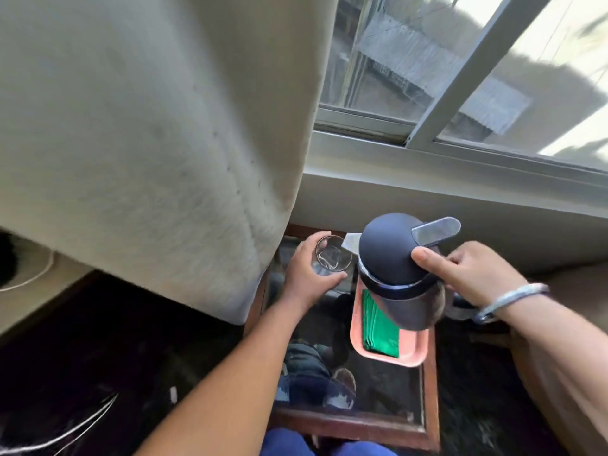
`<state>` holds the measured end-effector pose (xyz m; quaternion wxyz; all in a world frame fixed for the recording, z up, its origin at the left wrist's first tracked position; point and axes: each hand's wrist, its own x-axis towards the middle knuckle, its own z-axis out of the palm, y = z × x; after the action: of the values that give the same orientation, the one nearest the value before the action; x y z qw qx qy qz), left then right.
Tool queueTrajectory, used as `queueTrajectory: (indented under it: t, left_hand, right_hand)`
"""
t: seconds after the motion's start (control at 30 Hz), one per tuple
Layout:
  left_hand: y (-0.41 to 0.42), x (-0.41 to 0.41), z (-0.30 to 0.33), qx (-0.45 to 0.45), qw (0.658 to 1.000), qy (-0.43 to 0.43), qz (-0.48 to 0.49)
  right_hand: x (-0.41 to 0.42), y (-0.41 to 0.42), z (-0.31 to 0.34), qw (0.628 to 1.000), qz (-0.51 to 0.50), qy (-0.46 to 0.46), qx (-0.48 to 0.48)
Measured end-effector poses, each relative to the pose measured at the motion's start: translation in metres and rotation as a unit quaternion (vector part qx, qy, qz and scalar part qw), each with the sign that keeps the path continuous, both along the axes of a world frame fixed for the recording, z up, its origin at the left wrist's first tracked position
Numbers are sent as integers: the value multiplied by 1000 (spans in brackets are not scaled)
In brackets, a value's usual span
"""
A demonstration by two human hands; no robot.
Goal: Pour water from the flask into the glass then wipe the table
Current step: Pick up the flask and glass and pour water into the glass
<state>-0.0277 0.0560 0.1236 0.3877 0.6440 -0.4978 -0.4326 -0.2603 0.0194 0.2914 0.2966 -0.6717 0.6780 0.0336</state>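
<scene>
Flask (394,271) tilted w/ spout over glass (332,258) (both hand-held)

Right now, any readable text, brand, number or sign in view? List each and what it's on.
None readable.
flask: dark lid and body show no label or brand on the side in view.
glass: plain, no print.
green cloth and its orange tray: no marking.
Metal bangle on the right wrist: too small to tell any engraving.
</scene>
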Motion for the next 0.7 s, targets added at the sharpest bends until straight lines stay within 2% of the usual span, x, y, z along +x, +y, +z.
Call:
queueTrajectory:
  t: [0.2,0.4,0.7]
  left_hand:
    - [26,-6,50,-3,1000,4,-15]
    - [40,-7,73,-17,1000,-16,-21]
    - [44,-8,79,-45,999,-1,-9]
  right_hand:
    - [-6,3,62,993,78,88,0]
    - [7,3,99,980,132,146,-23]
    - [24,1,141,959,169,204,-98]
